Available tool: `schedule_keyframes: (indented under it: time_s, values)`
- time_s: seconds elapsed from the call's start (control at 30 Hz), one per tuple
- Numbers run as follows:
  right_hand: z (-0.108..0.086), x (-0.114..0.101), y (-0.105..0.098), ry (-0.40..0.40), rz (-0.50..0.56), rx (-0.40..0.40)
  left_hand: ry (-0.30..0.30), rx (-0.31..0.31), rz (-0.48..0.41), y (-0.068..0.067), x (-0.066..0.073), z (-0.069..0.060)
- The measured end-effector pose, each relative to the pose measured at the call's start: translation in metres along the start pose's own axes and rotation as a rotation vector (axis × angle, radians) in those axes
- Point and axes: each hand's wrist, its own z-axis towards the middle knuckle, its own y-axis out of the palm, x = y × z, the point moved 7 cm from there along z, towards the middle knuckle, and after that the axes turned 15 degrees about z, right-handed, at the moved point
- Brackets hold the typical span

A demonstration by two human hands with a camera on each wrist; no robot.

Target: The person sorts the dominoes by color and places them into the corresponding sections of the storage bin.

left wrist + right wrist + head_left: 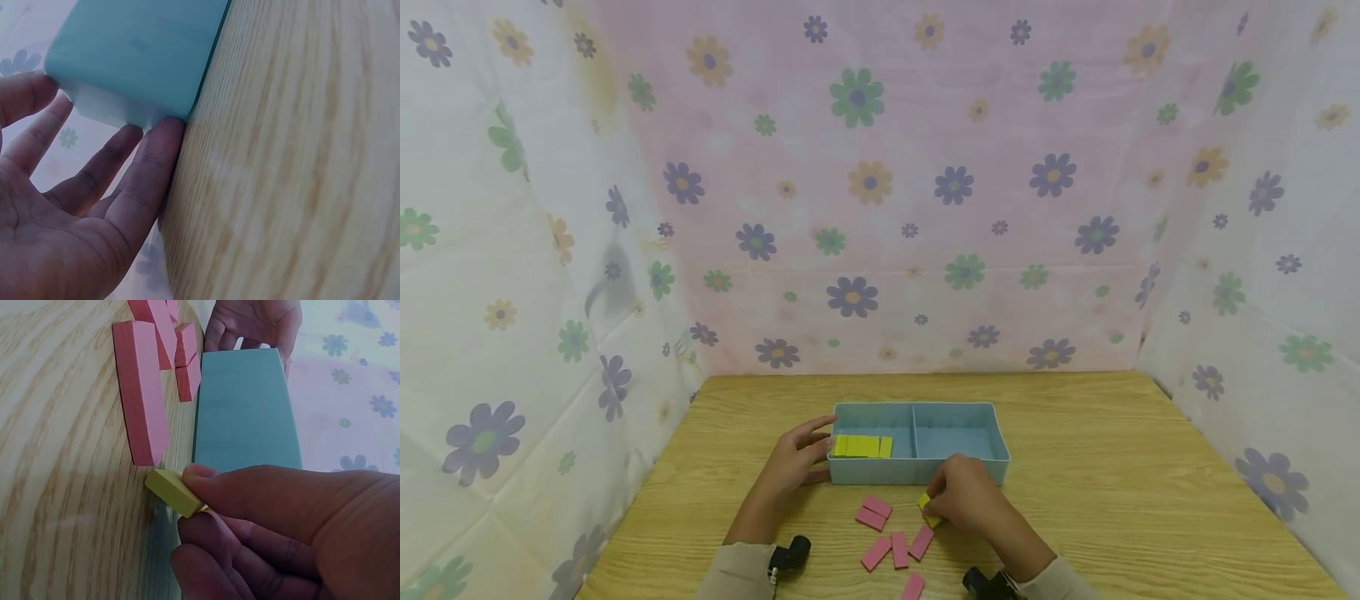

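A light blue box [880, 472] with two compartments stands on the table. Its left compartment holds a row of several yellow blocks [859, 446]; the right one shows bare floor. My left hand [793, 458] touches the box's left end with spread, fairly straight fingertips [164, 140]. In front of the box, my right hand [966, 493] pinches a yellow block [174, 492] between thumb and finger, low over the table. Part of that block is hidden by the fingers. Several pink blocks [900, 550] lie left of the right hand, the closest [139, 394] just beyond the yellow block.
The wooden table [1112, 483] extends to both sides of the box. Flower-printed cloth [910, 208] hangs behind and on both sides. Two pink blocks [874, 512] lie together near the box's front wall. A black wrist device [792, 553] sits on the left forearm.
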Motion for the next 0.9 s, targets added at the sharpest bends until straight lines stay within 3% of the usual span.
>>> schedule_keyframes:
  time_s: [0.53,0.9]
  values:
    - [-0.002,-0.008,-0.004,-0.011,0.052,-0.036,0.017,-0.017,-0.002,0.0,0.003,-0.002]
    - [-0.003,-0.023,-0.01,-0.069,0.078,-0.026,0.014,-0.02,-0.02,0.0,0.0,0.001]
